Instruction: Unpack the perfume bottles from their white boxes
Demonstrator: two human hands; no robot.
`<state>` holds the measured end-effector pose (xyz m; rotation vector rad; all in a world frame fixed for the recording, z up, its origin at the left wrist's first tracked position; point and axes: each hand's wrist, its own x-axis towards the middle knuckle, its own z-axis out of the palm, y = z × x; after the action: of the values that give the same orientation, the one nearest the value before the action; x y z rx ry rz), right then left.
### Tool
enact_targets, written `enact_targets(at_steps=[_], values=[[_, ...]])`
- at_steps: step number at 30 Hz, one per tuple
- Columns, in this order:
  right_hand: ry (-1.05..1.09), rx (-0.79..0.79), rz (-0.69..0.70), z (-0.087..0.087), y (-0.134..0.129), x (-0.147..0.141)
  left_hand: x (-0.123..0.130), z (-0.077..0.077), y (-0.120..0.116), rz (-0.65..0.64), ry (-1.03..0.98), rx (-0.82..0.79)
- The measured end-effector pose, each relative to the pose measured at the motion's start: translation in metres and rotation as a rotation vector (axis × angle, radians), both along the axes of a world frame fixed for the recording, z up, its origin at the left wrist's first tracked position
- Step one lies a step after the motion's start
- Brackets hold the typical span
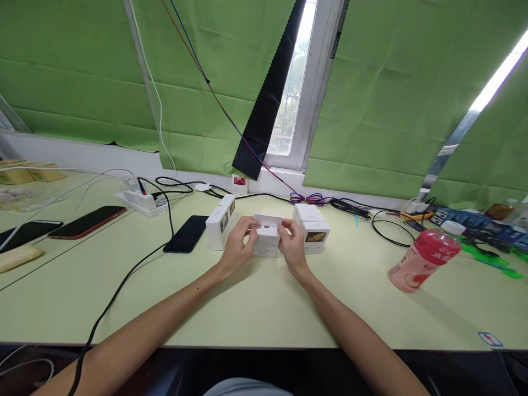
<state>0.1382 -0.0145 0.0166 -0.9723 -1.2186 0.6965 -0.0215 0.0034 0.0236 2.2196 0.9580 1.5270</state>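
Note:
A small white box (266,246) with fine print on its front stands upright on the table between my hands, its top flap raised. My left hand (240,240) grips the box's left upper edge with curled fingers. On the opposite side, my right hand (293,246) pinches the right upper edge by the flap. Left of my hands stands a row of white boxes (221,221) with a picture on the side. Another group of white boxes (312,226) sits just right of my right hand, the front one showing a yellowish picture. The inside of the held box is hidden.
A black phone (186,234) lies left of the boxes, a black cable (124,280) beside it. A pink drink bottle (427,257) stands at the right. Farther left are a power strip (142,201) and a red-edged phone (87,221). Cable coils (307,198) run along the wall.

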Motion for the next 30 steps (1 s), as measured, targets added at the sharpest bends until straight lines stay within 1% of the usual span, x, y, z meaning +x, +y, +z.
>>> enact_targets(at_steps=[4, 9, 12, 16, 23, 26, 30], values=[[0.003, -0.026, 0.035, -0.0010, 0.0002, -0.0003, 0.0003, -0.0010, -0.0007, -0.012, -0.015, -0.001], [-0.001, -0.020, 0.021, -0.0004, 0.0001, -0.0007, 0.0022, -0.0055, -0.0004, -0.046, -0.126, -0.088], [-0.003, -0.011, 0.003, -0.0012, 0.0011, -0.0013, 0.0031, -0.0063, -0.0001, -0.055, -0.180, -0.089], [0.009, 0.007, -0.019, -0.0016, 0.0018, -0.0015, 0.0026, -0.0036, -0.0008, -0.060, -0.134, -0.094], [0.045, 0.059, 0.008, -0.0001, 0.0000, -0.0001, 0.0013, -0.0010, -0.0019, -0.027, -0.055, -0.052], [0.054, 0.065, 0.015, -0.0015, 0.0009, -0.0005, 0.0005, -0.0015, -0.0012, -0.024, -0.045, -0.042], [0.044, 0.057, -0.013, -0.0020, 0.0002, -0.0012, -0.0006, -0.0021, 0.0001, -0.035, -0.055, -0.045]])
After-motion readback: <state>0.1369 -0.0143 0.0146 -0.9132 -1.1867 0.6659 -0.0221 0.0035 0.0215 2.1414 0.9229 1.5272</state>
